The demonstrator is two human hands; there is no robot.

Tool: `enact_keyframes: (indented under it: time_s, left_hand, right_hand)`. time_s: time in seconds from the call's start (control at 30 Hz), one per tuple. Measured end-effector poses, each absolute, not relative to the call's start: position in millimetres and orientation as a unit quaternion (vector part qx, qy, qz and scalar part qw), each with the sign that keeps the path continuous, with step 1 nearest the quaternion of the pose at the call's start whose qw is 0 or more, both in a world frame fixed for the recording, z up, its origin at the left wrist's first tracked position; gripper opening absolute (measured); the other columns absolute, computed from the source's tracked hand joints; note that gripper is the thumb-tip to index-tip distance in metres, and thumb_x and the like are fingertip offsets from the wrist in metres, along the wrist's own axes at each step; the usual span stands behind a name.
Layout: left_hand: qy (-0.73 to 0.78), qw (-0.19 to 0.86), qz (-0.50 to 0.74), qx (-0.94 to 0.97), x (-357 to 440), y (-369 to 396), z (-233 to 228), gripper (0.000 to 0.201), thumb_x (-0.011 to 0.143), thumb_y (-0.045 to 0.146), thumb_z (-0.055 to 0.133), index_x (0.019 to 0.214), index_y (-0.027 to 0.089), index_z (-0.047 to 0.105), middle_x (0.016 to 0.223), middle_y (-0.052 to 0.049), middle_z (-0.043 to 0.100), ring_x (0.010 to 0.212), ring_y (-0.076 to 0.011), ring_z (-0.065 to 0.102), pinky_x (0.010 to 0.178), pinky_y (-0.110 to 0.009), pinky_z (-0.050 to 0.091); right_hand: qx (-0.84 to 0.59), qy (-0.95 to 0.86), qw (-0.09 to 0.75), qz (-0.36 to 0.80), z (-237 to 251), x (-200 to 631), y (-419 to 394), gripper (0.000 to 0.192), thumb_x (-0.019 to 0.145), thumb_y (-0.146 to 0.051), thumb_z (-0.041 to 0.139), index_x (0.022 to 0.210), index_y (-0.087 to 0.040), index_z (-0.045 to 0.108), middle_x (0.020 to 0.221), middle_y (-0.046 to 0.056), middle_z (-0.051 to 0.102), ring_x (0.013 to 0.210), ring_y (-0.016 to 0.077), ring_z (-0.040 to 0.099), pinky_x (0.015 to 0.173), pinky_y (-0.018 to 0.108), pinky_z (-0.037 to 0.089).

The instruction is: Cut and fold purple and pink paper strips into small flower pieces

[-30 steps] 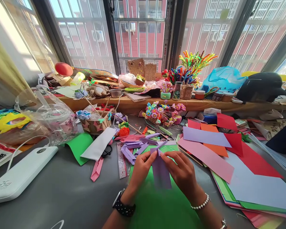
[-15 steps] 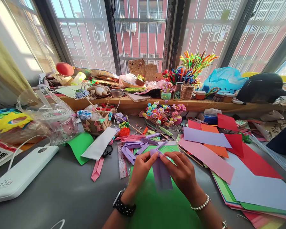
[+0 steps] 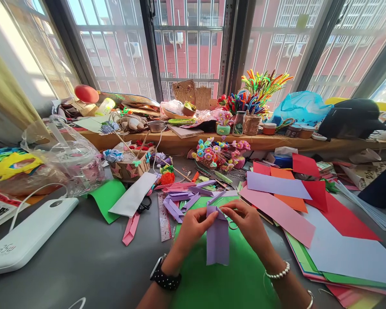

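Observation:
Both my hands hold a folded strip of purple paper (image 3: 218,240) upright over a green sheet (image 3: 225,279) on the grey table (image 3: 83,257). My left hand (image 3: 193,227) pinches the strip's top left corner. My right hand (image 3: 246,223) pinches its top right corner, and the strip hangs down between them. A black watch is on my left wrist and a pearl bracelet on my right. Several folded purple pieces (image 3: 180,201) lie just beyond my hands.
Coloured paper sheets (image 3: 296,201) are spread at the right. A white power bank (image 3: 28,236) with a cable lies at the left, next to a clear plastic bag (image 3: 64,159). A ruler (image 3: 163,216), black scissors (image 3: 144,205), a paper basket (image 3: 130,165) and paper flowers (image 3: 221,152) sit further back.
My hands have turned the purple strip so that its flat face shows and it hangs lower. My right hand shifted a little to the right at the top corner.

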State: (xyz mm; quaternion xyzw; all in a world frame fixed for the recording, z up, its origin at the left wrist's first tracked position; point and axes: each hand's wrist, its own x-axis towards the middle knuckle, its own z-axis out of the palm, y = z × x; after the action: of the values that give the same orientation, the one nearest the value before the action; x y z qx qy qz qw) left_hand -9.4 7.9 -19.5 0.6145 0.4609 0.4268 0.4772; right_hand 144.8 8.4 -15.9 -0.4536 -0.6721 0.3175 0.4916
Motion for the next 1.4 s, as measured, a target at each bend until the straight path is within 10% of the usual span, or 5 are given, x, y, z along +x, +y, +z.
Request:
enact_keyframes:
  time_s: [0.73, 1.4]
  left_hand:
    - [0.462, 0.535, 0.377, 0.598, -11, 10, -21, 0.031, 0.066, 0.043, 0.059, 0.068, 0.012, 0.066, 0.059, 0.0, 0.055, 0.057, -0.0127, 0.044, 0.052, -0.021, 0.03]
    - [0.48, 0.518, 0.369, 0.604, -13, 10, -22, 0.034, 0.066, 0.044, 0.058, 0.062, 0.011, 0.061, 0.055, 0.003, 0.046, 0.053, -0.0091, 0.037, 0.047, -0.02, 0.024]
  right_hand:
    - [-0.483, -0.636, 0.467, 0.379, -18, 141, 8, 0.024, 0.073, -0.038, 0.057, 0.068, -0.016, 0.063, 0.068, 0.003, 0.063, 0.064, 0.0157, 0.057, 0.053, 0.024, 0.045]
    - [-0.467, -0.772, 0.323, 0.284, -9, 152, 7, 0.033, 0.083, -0.039, 0.042, 0.061, -0.017, 0.051, 0.06, -0.001, 0.052, 0.056, 0.0124, 0.046, 0.05, 0.023, 0.035]
